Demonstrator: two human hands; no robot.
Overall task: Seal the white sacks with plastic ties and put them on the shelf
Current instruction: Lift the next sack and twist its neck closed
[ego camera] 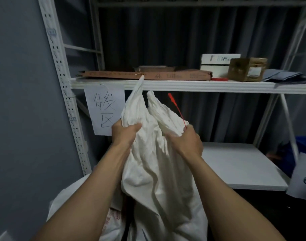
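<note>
A white sack (154, 171) hangs upright in front of me, its mouth bunched into two peaks. My left hand (123, 134) grips the left fold of the mouth. My right hand (185, 141) grips the right fold and also pinches a thin red plastic tie (176, 108) that sticks up and to the left from its fingers. The tie is not around the sack. Behind the sack stands the white metal shelf (192, 85); its lower board (241, 164) lies to the right.
The upper board carries a flat cardboard box (148, 75), a white box (216, 64), a brown carton (247, 69) and grey sheets (284, 76). A handwritten paper sign (104, 108) hangs at left. More white sacks (65, 206) lie below. A blue object (303, 145) sits at right.
</note>
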